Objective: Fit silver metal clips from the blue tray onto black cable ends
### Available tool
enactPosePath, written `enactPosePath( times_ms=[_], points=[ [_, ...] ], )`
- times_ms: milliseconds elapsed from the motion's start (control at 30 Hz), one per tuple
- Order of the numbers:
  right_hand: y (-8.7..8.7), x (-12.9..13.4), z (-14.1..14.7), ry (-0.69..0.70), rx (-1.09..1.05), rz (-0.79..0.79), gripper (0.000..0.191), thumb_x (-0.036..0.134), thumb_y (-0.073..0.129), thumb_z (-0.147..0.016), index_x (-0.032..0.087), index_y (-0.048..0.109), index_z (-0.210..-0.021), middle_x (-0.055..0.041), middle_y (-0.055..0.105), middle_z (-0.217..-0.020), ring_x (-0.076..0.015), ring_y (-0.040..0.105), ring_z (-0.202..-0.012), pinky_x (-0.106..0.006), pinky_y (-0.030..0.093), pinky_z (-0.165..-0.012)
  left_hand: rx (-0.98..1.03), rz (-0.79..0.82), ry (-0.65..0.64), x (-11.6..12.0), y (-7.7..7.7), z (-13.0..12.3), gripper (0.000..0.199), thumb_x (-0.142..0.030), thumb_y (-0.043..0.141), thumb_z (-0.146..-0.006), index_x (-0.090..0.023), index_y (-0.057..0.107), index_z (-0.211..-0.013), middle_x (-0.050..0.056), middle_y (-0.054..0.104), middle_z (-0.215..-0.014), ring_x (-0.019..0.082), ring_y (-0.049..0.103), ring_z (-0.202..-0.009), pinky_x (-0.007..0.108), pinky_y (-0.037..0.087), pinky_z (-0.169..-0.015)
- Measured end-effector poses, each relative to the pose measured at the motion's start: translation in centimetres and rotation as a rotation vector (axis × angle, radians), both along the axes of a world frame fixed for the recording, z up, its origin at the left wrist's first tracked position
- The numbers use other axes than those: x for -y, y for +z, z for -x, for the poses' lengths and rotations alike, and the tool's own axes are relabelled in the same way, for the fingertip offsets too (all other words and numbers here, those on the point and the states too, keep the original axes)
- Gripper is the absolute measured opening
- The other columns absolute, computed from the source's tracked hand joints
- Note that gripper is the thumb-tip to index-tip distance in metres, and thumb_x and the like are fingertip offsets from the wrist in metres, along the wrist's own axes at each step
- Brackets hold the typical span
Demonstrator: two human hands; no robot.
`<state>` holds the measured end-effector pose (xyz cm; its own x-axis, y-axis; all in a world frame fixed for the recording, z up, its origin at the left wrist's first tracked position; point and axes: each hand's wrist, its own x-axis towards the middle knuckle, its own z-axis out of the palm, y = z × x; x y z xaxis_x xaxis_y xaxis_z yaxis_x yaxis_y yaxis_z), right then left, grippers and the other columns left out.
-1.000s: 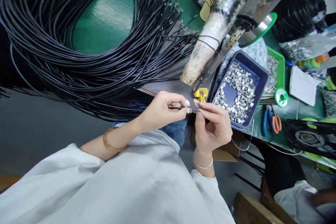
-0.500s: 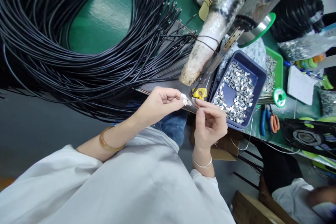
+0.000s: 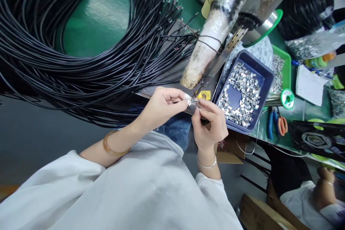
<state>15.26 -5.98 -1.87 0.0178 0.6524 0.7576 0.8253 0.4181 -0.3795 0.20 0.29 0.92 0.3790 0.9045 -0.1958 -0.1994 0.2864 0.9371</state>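
My left hand (image 3: 170, 101) is closed in a pinch, a white wrap on one fingertip. A tiny piece at its tips is too small to name. Fingertip to fingertip with it, my right hand (image 3: 211, 120) pinches a small silvery metal connector (image 3: 196, 101), like those in the blue tray (image 3: 265, 75). The two pieces meet or nearly touch; I cannot tell which. Just beyond the fingers lies a yellow pad (image 3: 205, 95), partly covered by the right hand. The dirty end of a white wrapped tube (image 3: 198, 61) hangs above the fingers.
A big bundle of black cables (image 3: 94, 75) fills the left, its stripped ends near the tube. Right of the tray are a green tray (image 3: 286, 64), a solder spool (image 3: 287, 99), pliers (image 3: 281, 125) and a black fan (image 3: 315, 140). A co-worker's arm (image 3: 325, 190) shows at lower right.
My right hand has moved left, bringing the metal connector up to the left fingertips. The left hand has hardly moved. The co-worker's arm at lower right has shifted.
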Motion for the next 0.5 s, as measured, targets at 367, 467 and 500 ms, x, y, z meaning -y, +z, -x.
enactPosePath(
  times_ms=[367,467,500],
  points=[
    [0.44,-0.85,0.39,-0.009,-0.1,0.036,0.022,0.008,0.074,-0.084,0.024,0.069,-0.098,-0.0026,0.078,-0.104,-0.0157,0.075,-0.09,-0.029,0.064,-0.073,-0.037,-0.049,0.041,-0.23,-0.1,-0.3,0.011,-0.02,0.069,-0.073,-0.012,0.075,-0.068,0.0,0.063,-0.06,0.007,0.05,-0.056,0.019,0.043,-0.055],
    [0.62,-0.72,0.49,-0.022,-0.096,0.042,0.023,0.009,0.074,-0.084,0.026,0.07,-0.099,-0.0018,0.077,-0.106,-0.0168,0.076,-0.092,-0.032,0.066,-0.077,-0.041,-0.067,0.044,-0.17,0.14,-0.23,0.01,-0.02,0.069,-0.073,-0.012,0.075,-0.069,-0.001,0.063,-0.061,0.008,0.051,-0.057,0.019,0.044,-0.055],
    [0.65,-0.66,0.5,-0.023,-0.094,0.049,0.023,0.01,0.073,-0.084,0.027,0.07,-0.1,-0.0017,0.077,-0.107,-0.0171,0.076,-0.093,-0.033,0.066,-0.078,-0.043,-0.074,0.044,-0.16,0.19,-0.2,0.01,-0.02,0.069,-0.073,-0.013,0.075,-0.069,-0.001,0.062,-0.061,0.008,0.051,-0.057,0.019,0.044,-0.055]
  ],
)
